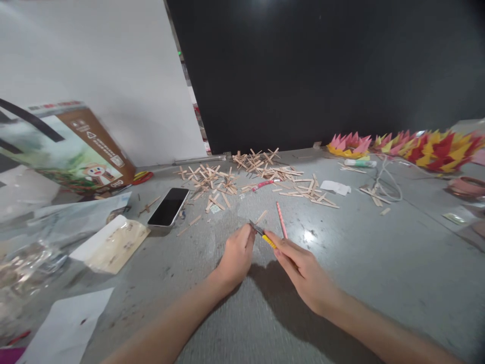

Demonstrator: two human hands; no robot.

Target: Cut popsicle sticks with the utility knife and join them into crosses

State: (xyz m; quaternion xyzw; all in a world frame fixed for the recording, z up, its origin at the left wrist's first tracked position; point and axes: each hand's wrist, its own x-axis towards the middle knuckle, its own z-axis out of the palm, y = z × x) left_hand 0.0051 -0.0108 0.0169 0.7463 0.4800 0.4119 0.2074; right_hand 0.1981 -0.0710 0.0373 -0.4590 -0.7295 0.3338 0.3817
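Note:
Near the middle of the grey table, my left hand [237,255] is closed in a pinch at a thin wooden stick [261,217]; the fingers hide the stick's near end. My right hand [305,273] is closed around a tool with a yellow handle [269,241] and a grey metal head. The head touches or lies very close to the stick beside my left fingertips; whether it is a knife or pliers I cannot tell. Just beyond my right fingers lies a pink patterned stick [281,218], its near end hidden by the hand.
Crossed wooden sticks [212,179] lie in piles at the back. A phone [168,207], a plastic packet [117,247] and a printed bag [83,151] are on the left. Folded paper rings [348,146], a glue stick [359,163] and a white cable [390,177] are at the right.

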